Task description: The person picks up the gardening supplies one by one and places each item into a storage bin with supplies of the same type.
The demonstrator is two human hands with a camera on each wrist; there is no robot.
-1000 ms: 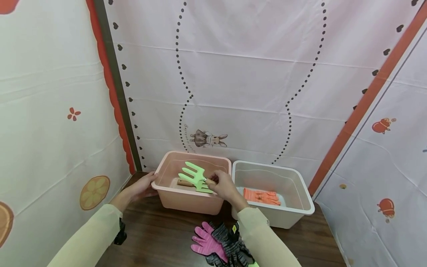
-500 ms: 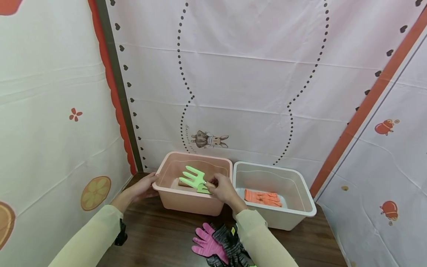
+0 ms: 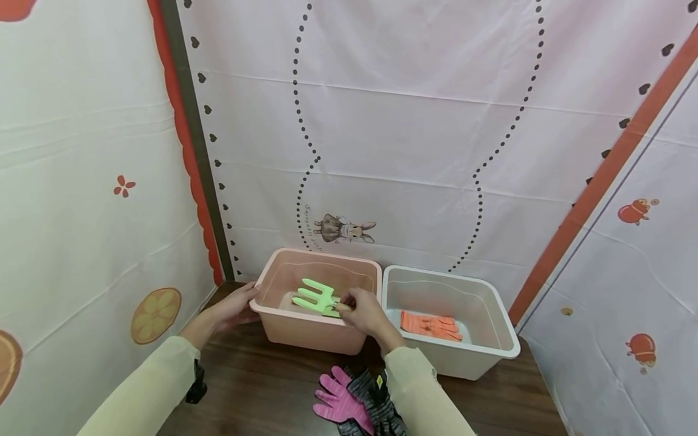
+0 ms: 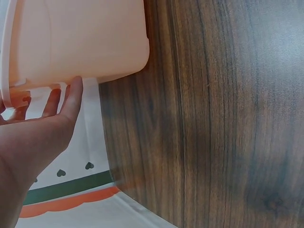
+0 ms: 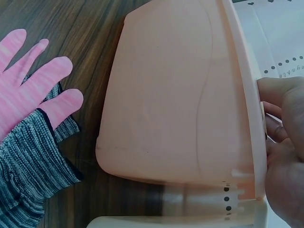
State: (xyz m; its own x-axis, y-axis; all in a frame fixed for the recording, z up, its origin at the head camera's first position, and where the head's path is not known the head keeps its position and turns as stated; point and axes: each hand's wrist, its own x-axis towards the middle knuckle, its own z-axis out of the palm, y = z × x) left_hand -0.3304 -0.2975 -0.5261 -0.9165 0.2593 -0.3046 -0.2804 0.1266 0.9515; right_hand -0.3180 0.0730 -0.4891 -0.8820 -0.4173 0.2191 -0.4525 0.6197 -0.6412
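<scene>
A pink plastic bin (image 3: 308, 332) stands at the back of the wooden table. At its left end, my left hand (image 3: 235, 307) grips the rim, the fingers (image 4: 72, 100) reaching along the outer wall. My right hand (image 3: 364, 310) is over the bin's front right rim and pinches the handle of a garden hand fork (image 3: 316, 297). The fork's light-green tines point left, low inside the bin. Part of another light-green piece shows beneath it, mostly covered. In the right wrist view, the bin's wall (image 5: 161, 104) hides the fork.
A whitish bin (image 3: 455, 358) stands close to the right of the pink one, with orange gloves (image 3: 429, 325) on its floor. Pink-and-black knitted gloves (image 3: 343, 396) lie on the table (image 3: 262, 387) in front, partly under my right sleeve. Printed cloth walls (image 3: 392, 133) enclose the back and sides.
My right hand has lowered the hand fork a little into the pink bin, and the tool beneath is now more covered. The left hand keeps its place on the rim.
</scene>
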